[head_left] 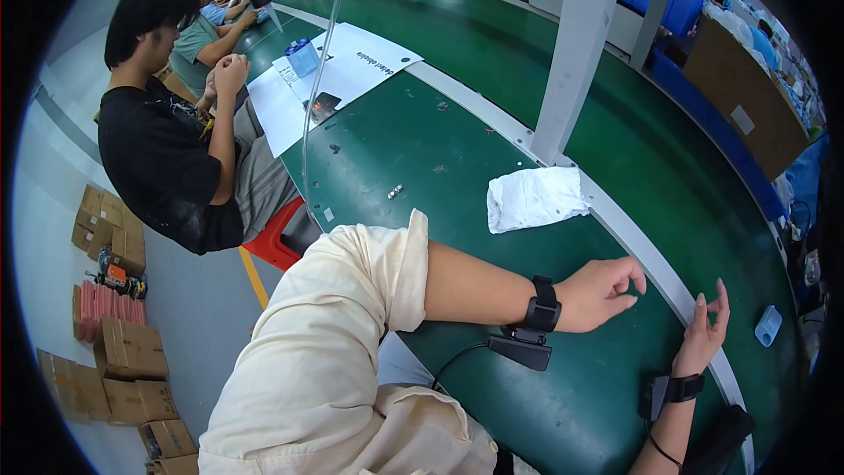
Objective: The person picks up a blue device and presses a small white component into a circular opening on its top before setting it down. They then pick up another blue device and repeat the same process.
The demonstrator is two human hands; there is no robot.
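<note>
My left hand [602, 293] hovers or rests over the green tabletop [519, 378], its fingers bent and the thumb apart from them, holding nothing I can see. Farther right, by the pale rail along the table edge, my right hand [702, 334] is raised with fingers stretched out and nothing in it. Beyond it a light blue plastic piece [767, 325] lies on the green conveyor belt [694, 180]. A crumpled white bag or cloth [536, 200] lies ahead of my left hand. Small shiny bits [395, 192] sit to the left on the tabletop.
A grey-white post [580, 53] rises from the rail [629, 224]. At left, a person in black [167, 149] sits by a white sheet [352, 66] bearing a blue bottle [302, 57]. A clear hose [318, 79] hangs there. Cardboard boxes [132, 347] stand on the floor.
</note>
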